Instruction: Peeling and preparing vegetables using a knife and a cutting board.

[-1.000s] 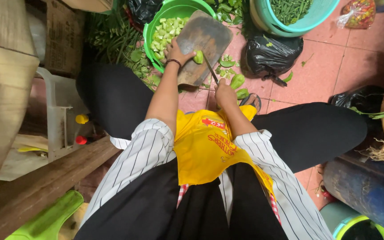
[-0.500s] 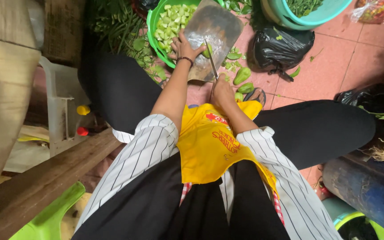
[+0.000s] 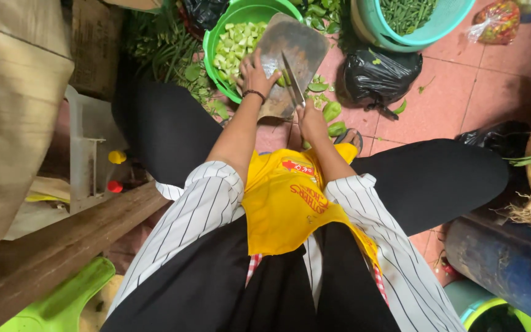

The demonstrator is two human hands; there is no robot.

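Two hands work over a worn cutting board [image 3: 302, 43] that leans on the rim of a green basin [image 3: 216, 61] filled with pale green vegetable chunks [image 3: 235, 46]. The left hand [image 3: 258, 72] lies spread on the board, fingers pressing a green piece [image 3: 281, 80]. The right hand [image 3: 311, 120] has its fingers wrapped around a knife [image 3: 292, 80], blade on the board just beside that piece. Green trimmings [image 3: 330, 110] lie on the tiled floor [image 3: 462, 92] near a black bag [image 3: 373, 77].
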